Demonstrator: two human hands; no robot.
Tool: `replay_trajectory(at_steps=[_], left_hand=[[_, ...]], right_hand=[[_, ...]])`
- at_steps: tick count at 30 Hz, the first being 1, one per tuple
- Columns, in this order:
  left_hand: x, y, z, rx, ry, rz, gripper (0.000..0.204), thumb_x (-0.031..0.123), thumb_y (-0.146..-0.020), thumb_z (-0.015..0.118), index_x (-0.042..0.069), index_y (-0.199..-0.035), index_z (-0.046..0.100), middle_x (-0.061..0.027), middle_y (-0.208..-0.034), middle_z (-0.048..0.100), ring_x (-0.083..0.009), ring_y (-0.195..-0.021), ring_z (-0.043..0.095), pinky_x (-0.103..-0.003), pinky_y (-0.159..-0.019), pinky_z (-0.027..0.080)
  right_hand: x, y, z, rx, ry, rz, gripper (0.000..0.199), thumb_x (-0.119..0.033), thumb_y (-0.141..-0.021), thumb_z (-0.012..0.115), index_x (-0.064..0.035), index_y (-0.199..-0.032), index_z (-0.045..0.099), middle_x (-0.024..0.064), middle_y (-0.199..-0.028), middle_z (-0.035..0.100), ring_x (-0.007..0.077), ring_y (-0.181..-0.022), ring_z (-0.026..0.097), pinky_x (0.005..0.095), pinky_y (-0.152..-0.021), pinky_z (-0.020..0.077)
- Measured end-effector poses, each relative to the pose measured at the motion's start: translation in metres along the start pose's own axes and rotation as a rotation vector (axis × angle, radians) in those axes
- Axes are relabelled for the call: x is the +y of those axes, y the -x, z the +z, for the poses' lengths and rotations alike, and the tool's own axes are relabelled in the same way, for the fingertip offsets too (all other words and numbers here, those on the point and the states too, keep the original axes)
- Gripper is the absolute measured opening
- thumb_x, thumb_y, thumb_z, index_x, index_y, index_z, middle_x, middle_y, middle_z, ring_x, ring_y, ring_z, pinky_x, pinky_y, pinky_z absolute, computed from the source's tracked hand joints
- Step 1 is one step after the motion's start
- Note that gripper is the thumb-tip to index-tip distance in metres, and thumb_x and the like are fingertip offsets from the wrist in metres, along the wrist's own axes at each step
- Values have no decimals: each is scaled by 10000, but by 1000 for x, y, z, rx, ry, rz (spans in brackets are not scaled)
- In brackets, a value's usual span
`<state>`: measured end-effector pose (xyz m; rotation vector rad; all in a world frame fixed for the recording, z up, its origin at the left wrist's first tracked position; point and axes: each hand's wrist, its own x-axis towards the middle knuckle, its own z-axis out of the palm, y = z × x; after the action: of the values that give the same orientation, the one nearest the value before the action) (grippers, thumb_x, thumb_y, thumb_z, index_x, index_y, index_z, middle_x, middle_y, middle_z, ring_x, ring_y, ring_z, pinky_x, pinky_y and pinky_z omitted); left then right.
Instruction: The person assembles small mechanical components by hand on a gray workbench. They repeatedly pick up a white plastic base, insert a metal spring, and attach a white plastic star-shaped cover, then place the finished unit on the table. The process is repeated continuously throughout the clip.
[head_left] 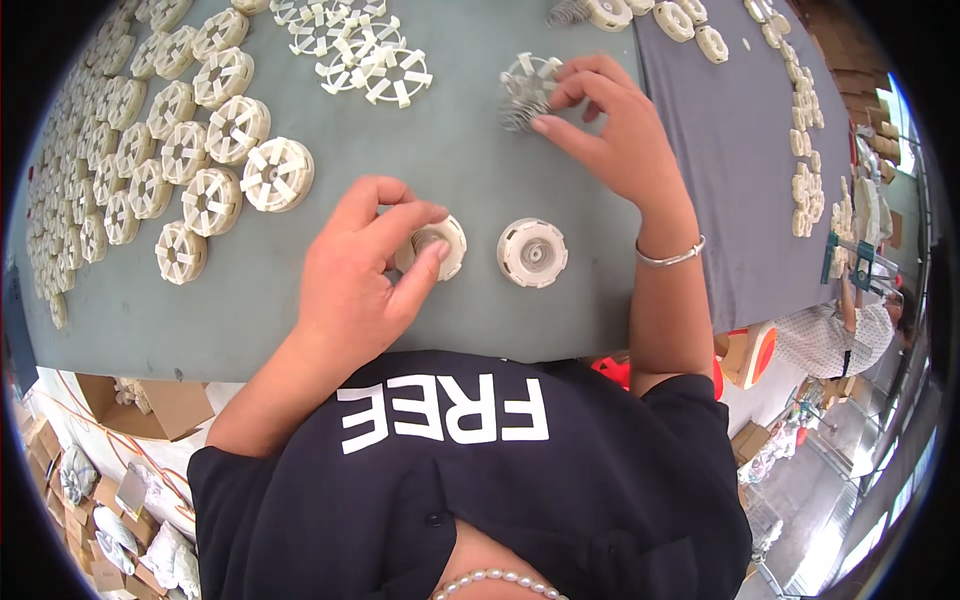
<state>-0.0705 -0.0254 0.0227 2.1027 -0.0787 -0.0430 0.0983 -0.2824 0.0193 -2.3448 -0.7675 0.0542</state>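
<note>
The tabletop (450, 150) stretches under the uncovered round housing (533, 253). Left of it, my left hand (350, 260) bends narrowly over a second housing (453, 245); beyond the uncovered one, my right hand (625, 145) curves its fingers at grey springs (518, 115). I can't tell whether either hand grips anything.

1 head-worn fisheye view looks steeply down at the hands (362, 258) and grey table (455, 155) from close above.
</note>
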Motion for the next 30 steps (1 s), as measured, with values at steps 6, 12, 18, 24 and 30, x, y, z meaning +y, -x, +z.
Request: replay_trajectory(at_steps=[6,12,18,24,30], left_hand=[[-16,5,1,-66,-43,91,402,82,-802,877,96,-1190,774,-53,-1182,626,-183,-846,635,-313,-687,524],[-9,9,-11,-98,-59,46,513,163,-798,916,113,-1276,739,-81,-1263,614,-241,-916,672,-377,-784,567],[-18,12,-3,-20,25,38,583,109,-760,925,122,-1318,756,-54,-1288,625,-125,-718,532,-284,-653,503],[-27,11,1,-20,72,76,446,60,-809,886,160,-1235,800,-57,-1282,643,-152,-790,633,-283,-655,559],[-25,8,-5,-53,65,47,569,149,-768,921,114,-1313,761,-68,-1295,636,-135,-771,608,-290,-668,541]], right_hand=[[20,-4,-38,4,-76,199,303,-271,-877,885,-55,-1037,744,29,-1103,689,178,-911,630,340,-785,536],[30,-17,-10,-21,39,85,269,-213,-918,850,-50,-1088,721,-1,-1129,714,131,-898,624,295,-765,515],[12,0,-9,258,55,103,341,-214,-865,893,-68,-1100,693,16,-975,728,187,-865,674,344,-779,558],[27,27,-22,344,-261,162,289,-115,-917,845,-3,-1142,703,39,-995,748,111,-853,711,262,-745,566],[69,-9,-42,407,-315,214,310,-183,-987,777,3,-1229,719,82,-1087,759,146,-948,726,300,-857,584]])
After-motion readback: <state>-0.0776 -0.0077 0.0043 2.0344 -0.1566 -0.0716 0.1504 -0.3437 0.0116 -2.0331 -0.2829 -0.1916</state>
